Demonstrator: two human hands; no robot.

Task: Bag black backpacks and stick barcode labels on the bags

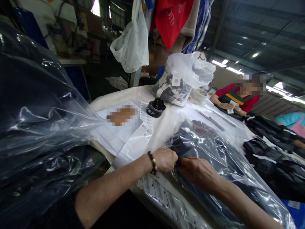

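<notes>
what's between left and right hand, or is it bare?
Not bare: a small stretch of the dark bundle lies between left hand and right hand, in the head view.

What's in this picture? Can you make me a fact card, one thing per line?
Left hand: fingers curled at the edge of a dark bundle in clear plastic
Right hand: gripping the bundle close beside the left
Bracelet: beaded, on the left wrist
Table: pale; holds a round black object beside a printed sheet
Other person: holding a white card
</notes>
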